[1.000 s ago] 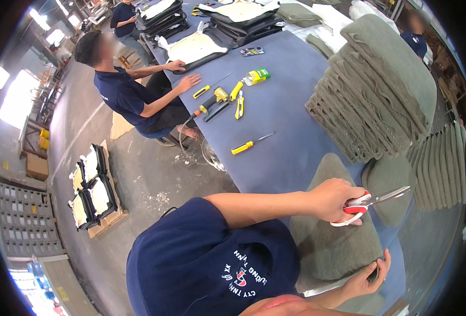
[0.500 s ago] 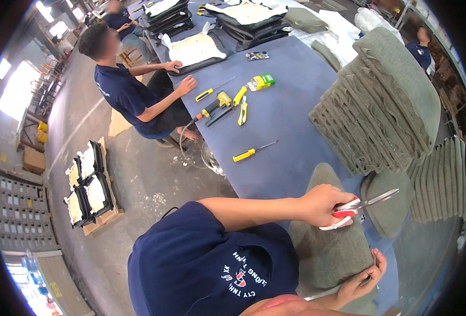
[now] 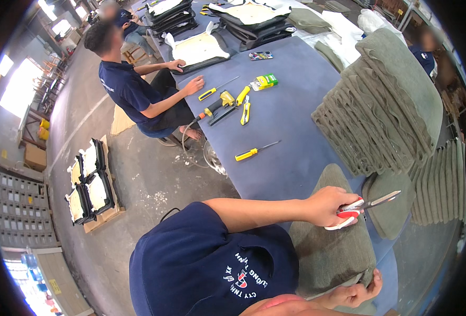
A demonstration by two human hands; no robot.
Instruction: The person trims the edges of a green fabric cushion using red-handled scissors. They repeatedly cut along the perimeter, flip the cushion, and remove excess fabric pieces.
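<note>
A grey-green fabric-covered cushion lies at the lower right of the frame, on the blue-grey surface. Over it, the left hand is curled around the handles of red-and-white scissors, blades pointing right. The right hand is at the cushion's lower corner, fingers partly bent; whether they pinch the fabric, I cannot tell. A tall stack of grey-green covers stands upper right; a yellow-handled screwdriver lies near centre.
</note>
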